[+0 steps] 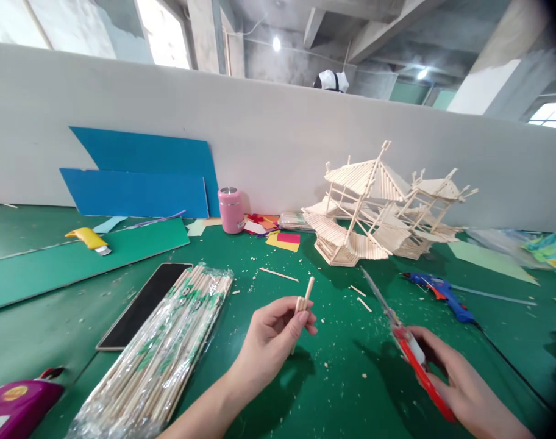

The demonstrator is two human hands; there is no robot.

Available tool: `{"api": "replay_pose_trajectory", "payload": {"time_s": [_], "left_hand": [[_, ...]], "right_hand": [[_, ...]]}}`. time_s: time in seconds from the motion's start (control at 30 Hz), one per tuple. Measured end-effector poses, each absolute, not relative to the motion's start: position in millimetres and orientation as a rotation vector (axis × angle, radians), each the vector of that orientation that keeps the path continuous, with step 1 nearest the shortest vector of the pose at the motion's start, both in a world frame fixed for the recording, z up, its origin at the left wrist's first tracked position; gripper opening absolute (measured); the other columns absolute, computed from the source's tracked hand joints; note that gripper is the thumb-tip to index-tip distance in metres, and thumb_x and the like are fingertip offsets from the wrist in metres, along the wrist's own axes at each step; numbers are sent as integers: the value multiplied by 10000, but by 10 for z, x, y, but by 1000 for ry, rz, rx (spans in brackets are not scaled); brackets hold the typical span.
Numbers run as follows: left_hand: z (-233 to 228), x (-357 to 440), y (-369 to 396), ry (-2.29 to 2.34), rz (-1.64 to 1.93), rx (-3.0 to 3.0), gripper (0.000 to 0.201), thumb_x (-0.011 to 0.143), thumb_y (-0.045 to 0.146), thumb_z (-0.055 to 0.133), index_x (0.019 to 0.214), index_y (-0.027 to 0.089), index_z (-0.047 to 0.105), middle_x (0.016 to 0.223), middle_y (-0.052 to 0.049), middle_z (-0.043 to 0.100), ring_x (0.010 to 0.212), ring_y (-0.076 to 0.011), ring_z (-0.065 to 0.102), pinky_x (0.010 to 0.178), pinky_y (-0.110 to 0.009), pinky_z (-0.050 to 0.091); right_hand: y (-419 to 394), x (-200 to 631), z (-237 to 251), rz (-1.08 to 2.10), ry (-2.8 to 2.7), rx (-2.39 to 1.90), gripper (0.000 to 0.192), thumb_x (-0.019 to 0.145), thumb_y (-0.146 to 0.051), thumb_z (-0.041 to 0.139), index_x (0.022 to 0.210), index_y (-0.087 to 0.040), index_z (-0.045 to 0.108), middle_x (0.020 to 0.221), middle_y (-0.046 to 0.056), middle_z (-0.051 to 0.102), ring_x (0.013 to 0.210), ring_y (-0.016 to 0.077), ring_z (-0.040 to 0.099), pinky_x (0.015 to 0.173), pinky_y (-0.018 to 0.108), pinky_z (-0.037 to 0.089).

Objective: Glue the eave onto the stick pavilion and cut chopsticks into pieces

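My left hand (278,326) is closed round a few short pieces of wooden chopstick (309,289), held upright between thumb and fingers; one stands taller than the others. My right hand (447,372) grips red-handled shears (413,353), their slim pointed blades aimed up and to the left. Slight blur keeps me from seeing whether the blades are apart. Beyond the hands stands a model pavilion (355,213) built of wooden sticks, with tiled-looking roofs. Loose cut sticks (278,275) and crumbs lie on the green table between the hands and the model.
A plastic-wrapped bundle of chopsticks (163,347) partly covers a black phone (143,305). A blue glue gun (442,296) with its cord lies right. Also around are a pink flask (231,210), a yellow cutter (88,238), a purple tape measure (22,405) and blue boards (141,192).
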State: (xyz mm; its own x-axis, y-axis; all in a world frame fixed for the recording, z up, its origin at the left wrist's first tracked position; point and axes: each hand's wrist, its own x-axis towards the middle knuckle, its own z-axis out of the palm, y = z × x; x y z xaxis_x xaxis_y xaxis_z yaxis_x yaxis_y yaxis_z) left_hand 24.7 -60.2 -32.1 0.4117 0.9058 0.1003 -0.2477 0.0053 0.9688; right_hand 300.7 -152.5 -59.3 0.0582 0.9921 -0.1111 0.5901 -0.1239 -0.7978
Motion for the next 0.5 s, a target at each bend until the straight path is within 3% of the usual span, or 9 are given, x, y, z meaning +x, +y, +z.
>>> {"api": "replay_pose_trajectory", "payload": {"time_s": [0.13, 0.3, 0.5], "left_hand": [[-324, 237, -593, 692, 1042, 1231, 183, 755, 251, 568, 884, 123, 580, 729, -43, 622, 640, -144, 603, 628, -284, 465], [-309, 226, -586, 700, 1057, 1230, 189, 757, 272, 565, 876, 127, 594, 711, -39, 625, 631, -146, 607, 619, -280, 469], [-296, 219, -600, 716, 1051, 1220, 189, 756, 285, 569, 840, 122, 616, 687, -40, 630, 619, -142, 605, 610, -262, 466]], "right_hand": [[-1441, 2768, -511, 1102, -1373, -1499, 452, 773, -391, 491, 1168, -198, 387, 842, 78, 594, 767, 220, 570, 674, 317, 469], [-1308, 2424, -394, 1118, -1194, -1318, 423, 713, -405, 593, 1090, -244, 487, 925, 58, 567, 713, 162, 531, 610, 252, 459], [-1233, 2164, -314, 1143, -1083, -1352, 496, 644, -431, 662, 1067, -253, 472, 737, -1, 527, 541, 114, 460, 443, 204, 417]]}}
